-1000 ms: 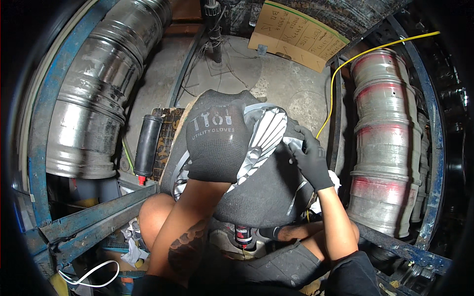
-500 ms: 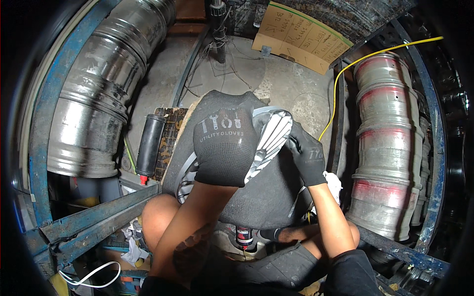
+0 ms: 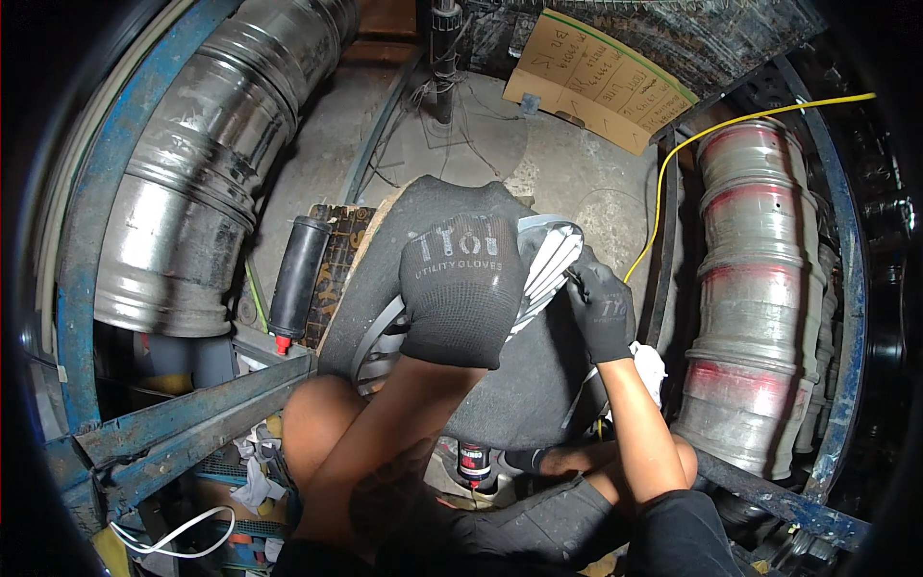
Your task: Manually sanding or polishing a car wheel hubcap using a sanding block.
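A silver part with white-lit slats [image 3: 553, 264] and a curved rim lies on a dark grey pad [image 3: 495, 409]. My left hand [image 3: 457, 293], in a black glove, is over the left part of it, back upward, with its fingers hidden. My right hand [image 3: 598, 303], also gloved, is closed at the part's right edge, fingertips bent inward; what they hold is too small to make out. A white crumpled cloth [image 3: 650, 370] is beside my right wrist. Below the pad is a black canister [image 3: 474, 462].
Stacked metal wheel barrels stand left [image 3: 168, 260] and right [image 3: 745, 303], inside blue steel frames [image 3: 841, 317]. A black cylinder [image 3: 300, 274] with red tip lies left of the pad. A yellow hose [image 3: 654, 221], cardboard sign [image 3: 596, 77], dark post [image 3: 442, 96] and white cable [image 3: 173, 539] surround the work spot.
My right hand has turned inward at the part's edge; the white piece seen in its fingers earlier is now hidden. My left hand and the part appear shifted rightward in view.
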The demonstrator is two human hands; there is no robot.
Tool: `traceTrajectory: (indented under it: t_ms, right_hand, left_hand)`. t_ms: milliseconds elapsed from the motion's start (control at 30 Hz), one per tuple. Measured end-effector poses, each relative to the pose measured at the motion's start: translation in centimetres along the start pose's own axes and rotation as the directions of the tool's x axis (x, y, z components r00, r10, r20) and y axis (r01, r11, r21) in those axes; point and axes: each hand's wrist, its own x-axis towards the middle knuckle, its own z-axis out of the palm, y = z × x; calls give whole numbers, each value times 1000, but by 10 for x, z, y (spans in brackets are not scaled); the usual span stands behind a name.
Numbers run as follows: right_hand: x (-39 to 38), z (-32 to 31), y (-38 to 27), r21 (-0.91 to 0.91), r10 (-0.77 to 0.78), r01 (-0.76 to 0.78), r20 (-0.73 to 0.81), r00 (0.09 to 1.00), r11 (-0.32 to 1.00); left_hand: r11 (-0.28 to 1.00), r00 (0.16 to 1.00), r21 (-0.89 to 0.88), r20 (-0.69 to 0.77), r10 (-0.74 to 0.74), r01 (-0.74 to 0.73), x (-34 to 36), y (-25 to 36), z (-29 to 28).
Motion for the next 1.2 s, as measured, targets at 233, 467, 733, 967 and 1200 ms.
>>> traceTrajectory:
  t_ms: [233,467,733,967,1200]
  right_hand:
    - [1,1,3,5,-32,32,-11,999,999]
    - [1,-6,8,-150,-43,47,29,999,988]
    - [0,-9,-9,-83,124,-121,28,992,989]
    - [0,-12,-14,-177,113,-98,72,991,979]
    - [3,-16,-16,-169,111,-96,84,990,981]
  left_hand:
    - [997,991,-7,-110,72,-73,-6,3,12]
    - [988,965,-1,-214,150,-154,-14,1,25]
    - [982,993,-173,-108,55,-73,-3,5,11]
    - [991,999,-129,-35,22,-27,1,7,4]
    - [998,1000,-64,26,-15,16,7,9,-2]
